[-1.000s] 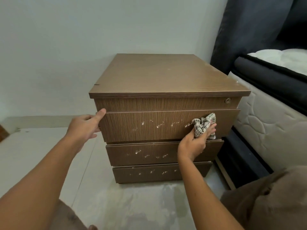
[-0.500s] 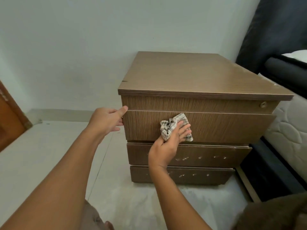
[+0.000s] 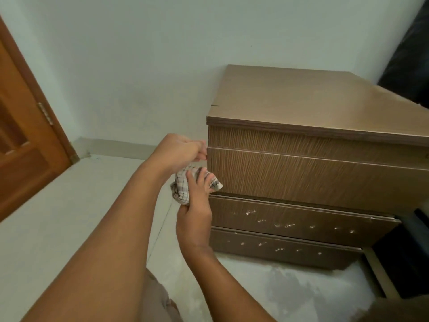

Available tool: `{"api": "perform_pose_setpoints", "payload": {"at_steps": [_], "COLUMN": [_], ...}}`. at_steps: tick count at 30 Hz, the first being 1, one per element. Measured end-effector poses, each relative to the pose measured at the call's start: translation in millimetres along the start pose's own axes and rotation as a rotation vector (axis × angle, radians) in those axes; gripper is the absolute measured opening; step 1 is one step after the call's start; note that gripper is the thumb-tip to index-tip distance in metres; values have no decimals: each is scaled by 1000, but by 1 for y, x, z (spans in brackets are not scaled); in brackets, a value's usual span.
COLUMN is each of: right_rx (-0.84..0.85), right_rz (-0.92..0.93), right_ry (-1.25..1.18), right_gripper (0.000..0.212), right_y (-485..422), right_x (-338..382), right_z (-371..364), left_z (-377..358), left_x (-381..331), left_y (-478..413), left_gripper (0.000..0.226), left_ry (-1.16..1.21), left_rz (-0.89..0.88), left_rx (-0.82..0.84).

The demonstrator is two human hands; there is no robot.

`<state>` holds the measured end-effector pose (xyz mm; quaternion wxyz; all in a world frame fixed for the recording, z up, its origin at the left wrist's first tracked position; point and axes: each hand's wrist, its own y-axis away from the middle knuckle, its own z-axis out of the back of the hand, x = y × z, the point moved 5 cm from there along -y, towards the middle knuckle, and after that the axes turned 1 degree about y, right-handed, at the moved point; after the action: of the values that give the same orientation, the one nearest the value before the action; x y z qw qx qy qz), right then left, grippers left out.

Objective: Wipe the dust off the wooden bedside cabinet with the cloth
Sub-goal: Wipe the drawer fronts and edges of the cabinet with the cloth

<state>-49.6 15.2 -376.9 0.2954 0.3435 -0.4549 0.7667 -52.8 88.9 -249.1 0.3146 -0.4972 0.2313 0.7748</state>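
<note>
The wooden bedside cabinet stands against the wall, with three drawer fronts. The top drawer front looks clean; the two lower drawers carry white dust specks. My right hand grips a crumpled checked cloth at the left edge of the top drawer front, fingers spread over the cloth. My left hand is just above it with curled fingers, touching the left corner of the top drawer.
An orange-brown wooden door is at the far left. A dark bed frame sits to the right of the cabinet. Pale floor tiles stretch to the left, with a stained patch in front of the cabinet.
My right hand has swept the cloth leftward across the top drawer front to its left edge, and the dust specks there are gone. The view has turned left, bringing the door in.
</note>
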Motion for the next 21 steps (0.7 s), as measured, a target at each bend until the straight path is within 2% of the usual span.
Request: {"api": "perform_pose_setpoints", "payload": {"at_steps": [2, 4, 6, 10, 12, 15, 18, 21], "right_rx": [155, 165, 38, -456, -549, -444, -289, -14], "right_rz": [32, 140, 234, 341, 371, 367, 434, 496], "right_ry": [-56, -21, 48, 246, 330, 479, 543, 566], "right_gripper": [68, 60, 53, 37, 42, 53, 52, 59], "right_y": [15, 20, 16, -5, -22, -41, -39, -26], "right_x": [-2, -4, -3, 9, 14, 7, -5, -20], "right_z": [7, 27, 58, 123, 133, 114, 90, 66], "left_z": [-2, -3, -5, -7, -8, -9, -9, -9], "left_x": [0, 1, 1, -4, -5, -4, -2, -1], "left_y": [1, 1, 1, 1, 1, 3, 5, 6], "left_gripper": [23, 23, 22, 24, 25, 22, 17, 20], "left_ry": [-16, -47, -61, -97, -97, -74, -51, -30], "left_rz": [-1, -7, -13, -28, -21, -11, -23, -21], "left_rx": [29, 44, 52, 24, 14, 30, 42, 8]}}
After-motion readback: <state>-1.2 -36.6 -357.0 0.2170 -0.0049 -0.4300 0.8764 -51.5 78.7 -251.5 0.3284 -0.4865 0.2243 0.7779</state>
